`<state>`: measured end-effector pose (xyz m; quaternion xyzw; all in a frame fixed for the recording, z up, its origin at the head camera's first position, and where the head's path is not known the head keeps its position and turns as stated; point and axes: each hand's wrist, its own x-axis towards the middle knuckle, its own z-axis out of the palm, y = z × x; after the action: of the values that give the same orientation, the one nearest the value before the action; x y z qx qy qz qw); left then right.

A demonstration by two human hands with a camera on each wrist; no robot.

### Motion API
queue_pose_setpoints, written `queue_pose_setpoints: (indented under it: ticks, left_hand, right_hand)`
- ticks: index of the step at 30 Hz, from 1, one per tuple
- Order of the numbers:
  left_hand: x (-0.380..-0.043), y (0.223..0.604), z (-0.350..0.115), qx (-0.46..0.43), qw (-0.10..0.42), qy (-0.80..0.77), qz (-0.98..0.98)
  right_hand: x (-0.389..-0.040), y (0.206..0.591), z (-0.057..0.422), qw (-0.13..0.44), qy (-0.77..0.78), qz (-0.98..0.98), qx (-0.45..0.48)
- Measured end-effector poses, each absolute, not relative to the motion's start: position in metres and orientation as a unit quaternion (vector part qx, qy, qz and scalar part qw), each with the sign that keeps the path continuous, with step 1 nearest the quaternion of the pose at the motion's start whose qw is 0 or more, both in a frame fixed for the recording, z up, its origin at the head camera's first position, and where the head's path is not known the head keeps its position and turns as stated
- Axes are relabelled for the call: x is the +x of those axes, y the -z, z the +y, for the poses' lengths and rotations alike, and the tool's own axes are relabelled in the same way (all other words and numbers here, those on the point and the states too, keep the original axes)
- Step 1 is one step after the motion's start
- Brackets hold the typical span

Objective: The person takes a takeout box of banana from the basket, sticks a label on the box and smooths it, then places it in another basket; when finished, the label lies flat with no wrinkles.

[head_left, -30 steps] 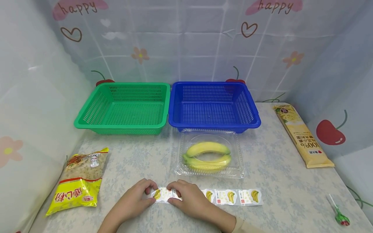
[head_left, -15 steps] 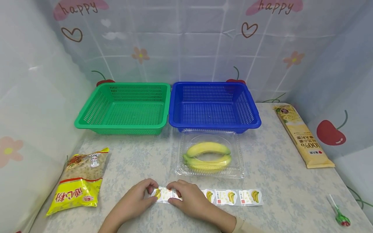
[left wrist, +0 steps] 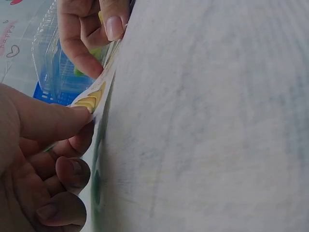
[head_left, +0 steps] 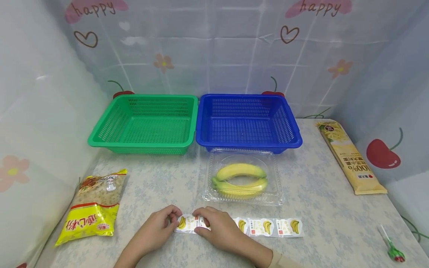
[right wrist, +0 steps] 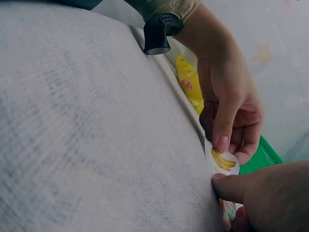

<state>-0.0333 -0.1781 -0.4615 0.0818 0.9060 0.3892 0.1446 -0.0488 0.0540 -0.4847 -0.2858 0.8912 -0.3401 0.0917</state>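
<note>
A strip of banana stickers (head_left: pixel 261 226) lies along the front of the table, each label printed with yellow bananas and small text. At its left end, my left hand (head_left: pixel 155 227) pinches the edge beside a banana label (right wrist: pixel 223 161) between thumb and curled forefinger. My right hand (head_left: pixel 221 229) holds the strip a little further right, thumb at the near edge and fingers at the far edge, covering part of it. In the left wrist view the left thumb (left wrist: pixel 58 121) presses beside the printed bananas, and the strip bends up slightly there.
Behind the strip sits a clear plastic box (head_left: pixel 276 193) with bananas inside. A green basket (head_left: pixel 140 144) and a blue basket (head_left: pixel 248 143) stand at the back. A yellow pasta bag (head_left: pixel 90 208) lies left; a noodle packet (head_left: pixel 350 158) and a lollipop (head_left: pixel 395 253) lie right.
The left thumb has moved up slightly toward the forefinger at the strip's left end. My right hand stays on the strip. The head view has shifted a little.
</note>
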Motion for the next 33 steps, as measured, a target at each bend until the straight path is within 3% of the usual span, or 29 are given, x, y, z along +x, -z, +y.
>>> queue_pose_setpoints:
  ticks: [18, 25, 33]
  left_hand:
    - [-0.029, 0.460, -0.182, 0.096, 0.144, -0.424, 0.889]
    - [-0.026, 0.457, -0.193, 0.048, 0.118, -0.433, 0.892]
    - [-0.024, 0.455, -0.197, 0.037, 0.133, -0.482, 0.865]
  right_hand:
    - [-0.049, 0.488, 0.053, 0.091, 0.334, 0.895, -0.281]
    - [-0.048, 0.487, 0.052, 0.089, 0.333, 0.898, -0.274]
    - [-0.048, 0.483, 0.054, 0.100, 0.374, 0.881, -0.271]
